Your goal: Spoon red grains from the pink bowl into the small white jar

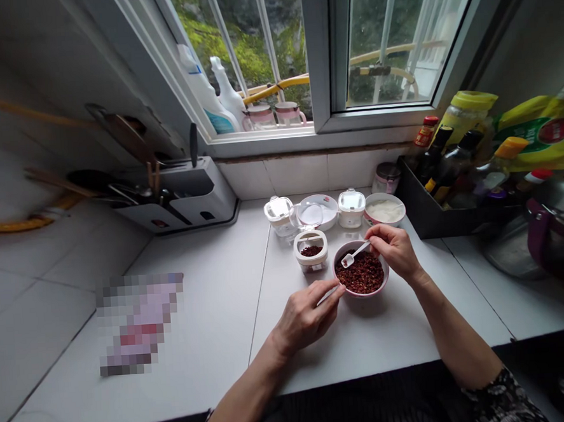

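A small white spoon is pinched in my right hand, its scoop holding a few grains over a pink-rimmed bowl. Dark red dried grains that look like Sichuan peppercorns fill that bowl. The fingertips of my left hand grip the bowl's left rim; its thumb is hidden. Just left of the bowl, a clear seasoning jar with a white-framed top contains some of the same grains. Behind stand two more white-lidded seasoning jars, one on the left and one on the right.
A white dish and a bowl of white granules sit at the back. On the right are a black box of bottles and a metal pot. A utensil holder stands left; a blurred packet lies nearer.
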### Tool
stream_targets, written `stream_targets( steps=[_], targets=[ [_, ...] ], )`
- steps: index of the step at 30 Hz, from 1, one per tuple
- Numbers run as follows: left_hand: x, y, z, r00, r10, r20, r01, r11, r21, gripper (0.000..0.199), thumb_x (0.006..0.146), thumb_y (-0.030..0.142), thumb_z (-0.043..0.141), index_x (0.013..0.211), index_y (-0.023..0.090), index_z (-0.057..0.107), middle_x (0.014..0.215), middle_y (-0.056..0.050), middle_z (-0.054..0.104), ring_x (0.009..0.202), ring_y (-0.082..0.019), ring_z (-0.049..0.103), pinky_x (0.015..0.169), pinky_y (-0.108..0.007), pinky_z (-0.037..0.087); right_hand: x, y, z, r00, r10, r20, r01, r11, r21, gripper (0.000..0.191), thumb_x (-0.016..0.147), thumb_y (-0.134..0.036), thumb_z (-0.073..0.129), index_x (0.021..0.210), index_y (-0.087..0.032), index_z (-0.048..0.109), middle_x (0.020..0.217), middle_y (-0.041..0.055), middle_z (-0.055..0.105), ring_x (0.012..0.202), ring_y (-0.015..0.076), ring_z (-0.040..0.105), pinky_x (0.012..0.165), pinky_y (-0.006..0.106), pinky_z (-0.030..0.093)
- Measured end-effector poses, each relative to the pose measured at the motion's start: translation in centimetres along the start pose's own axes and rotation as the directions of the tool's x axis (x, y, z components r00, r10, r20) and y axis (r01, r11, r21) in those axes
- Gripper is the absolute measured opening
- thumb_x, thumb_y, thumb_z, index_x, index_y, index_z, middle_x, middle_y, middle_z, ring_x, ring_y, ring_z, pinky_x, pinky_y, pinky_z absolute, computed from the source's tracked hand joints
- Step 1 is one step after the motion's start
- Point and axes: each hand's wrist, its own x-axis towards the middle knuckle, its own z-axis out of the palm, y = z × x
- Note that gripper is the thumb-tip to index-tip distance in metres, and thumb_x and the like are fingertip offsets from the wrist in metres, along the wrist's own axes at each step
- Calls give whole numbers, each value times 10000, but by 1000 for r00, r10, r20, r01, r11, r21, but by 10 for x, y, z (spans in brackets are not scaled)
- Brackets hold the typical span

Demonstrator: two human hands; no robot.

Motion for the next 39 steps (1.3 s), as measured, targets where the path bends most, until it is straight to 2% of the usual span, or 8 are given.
stream_targets(
  steps=[16, 23, 28, 33, 39],
  targets=[
    [0, 0, 1, 1000, 0, -3, 0, 1000, 4, 266, 946, 86, 509, 1190, 122, 606, 1086, -137, 691, 867, -177, 698, 703, -285, 610, 0, 4, 2, 994, -89, -59, 74, 971, -226, 172, 732, -257, 478, 691, -188, 630, 548, -8, 571, 511, 133, 512, 527, 248, 406],
    [0, 0, 1, 1000, -8, 3, 8, 1000, 9, 283, 944, 93, 513, 1209, 140, 601, 1086, -130, 689, 885, -174, 699, 715, -283, 614, -1, 5, 3, 993, -106, -59, 87, 961, -264, 184, 742, -252, 470, 690, -189, 635, 548, -10, 571, 509, 129, 506, 530, 248, 397],
    [0, 0, 0, 1000, -5, 4, 5, 1000, 9, 297, 946, 94, 509, 1226, 149, 593, 1078, -127, 691, 877, -166, 698, 713, -273, 611, -1, 5, 4, 996, -60, -64, 47, 982, -184, 161, 718, -251, 496, 675, -191, 640, 535, -12, 581, 512, 133, 520, 531, 248, 413],
    [-1, -1, 0, 1000, -5, 0, 5, 1000, 1, 285, 947, 90, 508, 1214, 139, 594, 1087, -133, 689, 874, -170, 700, 715, -284, 614, 2, 1, 2, 995, 89, -44, -88, 996, 33, 133, 671, -263, 540, 671, -182, 646, 512, -11, 605, 499, 138, 549, 536, 258, 446],
    [2, 0, 0, 1000, 1, -8, 0, 1000, 5, 270, 945, 88, 508, 1197, 129, 599, 1072, -133, 691, 853, -165, 700, 705, -275, 612, 6, -5, 0, 981, 191, -37, -183, 970, 157, 156, 653, -301, 613, 691, -162, 671, 507, -9, 613, 403, 85, 415, 414, 227, 331]
  ],
)
